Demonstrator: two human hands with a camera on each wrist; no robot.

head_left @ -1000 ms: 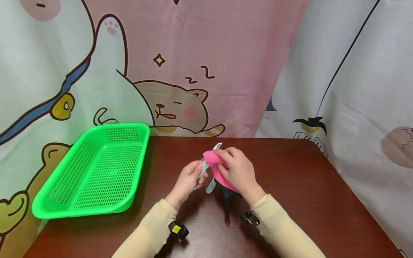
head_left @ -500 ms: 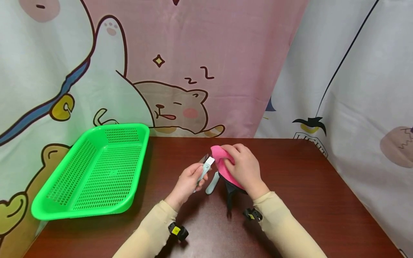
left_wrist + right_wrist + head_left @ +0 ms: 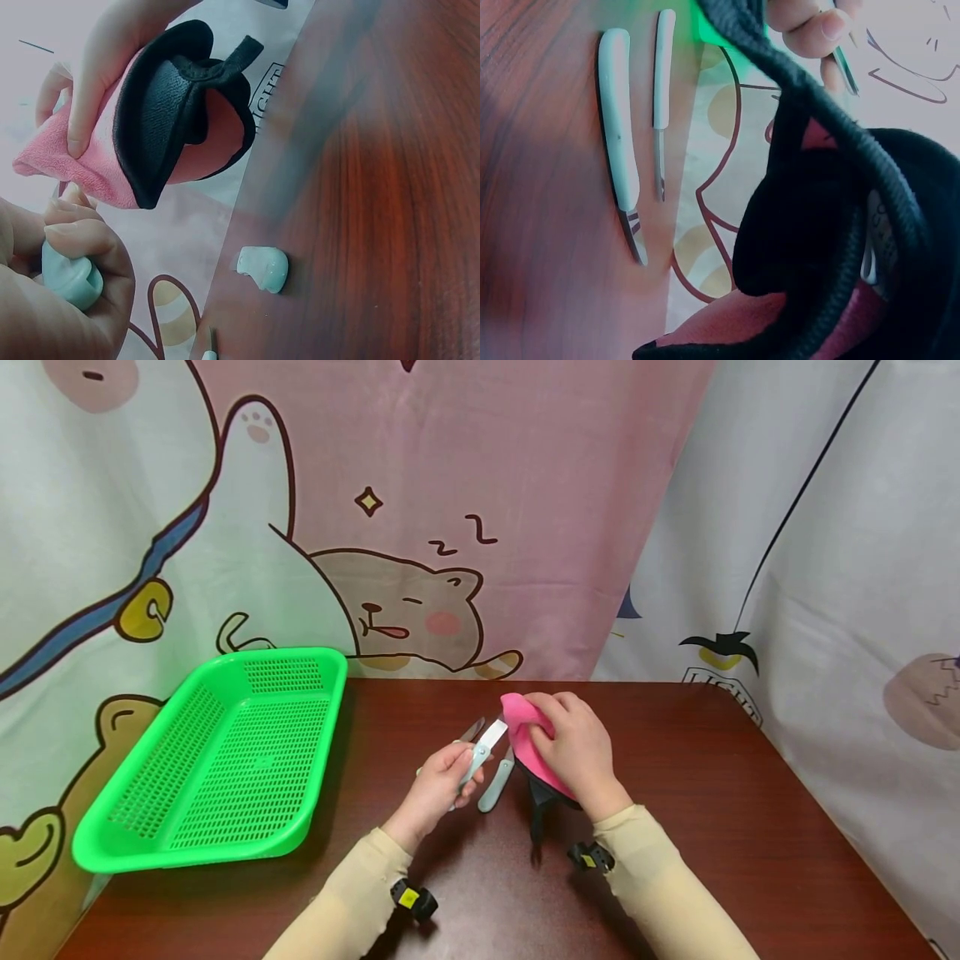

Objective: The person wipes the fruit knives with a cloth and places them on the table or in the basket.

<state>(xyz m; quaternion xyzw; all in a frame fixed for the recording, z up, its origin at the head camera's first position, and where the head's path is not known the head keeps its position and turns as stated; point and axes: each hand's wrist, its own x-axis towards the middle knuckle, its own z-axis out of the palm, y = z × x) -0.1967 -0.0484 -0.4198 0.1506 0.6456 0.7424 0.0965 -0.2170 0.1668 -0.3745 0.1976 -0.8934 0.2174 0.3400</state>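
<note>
My left hand [image 3: 438,777] grips a knife by its pale blue-green handle [image 3: 71,279], the blade [image 3: 492,732] slanting up and to the right. My right hand [image 3: 573,752] pinches a pink cloth [image 3: 513,712] folded over, with a black lining [image 3: 154,112] and a black loop [image 3: 244,54] hanging below. The cloth's pink edge is right at the blade tip. Beyond and beneath the hands, two more knives lie on the table: one pale-handled knife [image 3: 495,787] between the hands, another knife [image 3: 472,729] partly hidden behind the left hand. Both show whole in the right wrist view.
A green plastic basket [image 3: 330,727] stands at the left of the dark red-brown table [image 3: 712,827]. Behind the table hangs a cartoon-printed curtain [image 3: 570,527]. Each wrist wears a black camera strap, such as the left strap [image 3: 414,900].
My right hand has drawn the cloth up and to the right, from around the middle of the blade to its tip, baring the blade. The left hand stays nearly in place.
</note>
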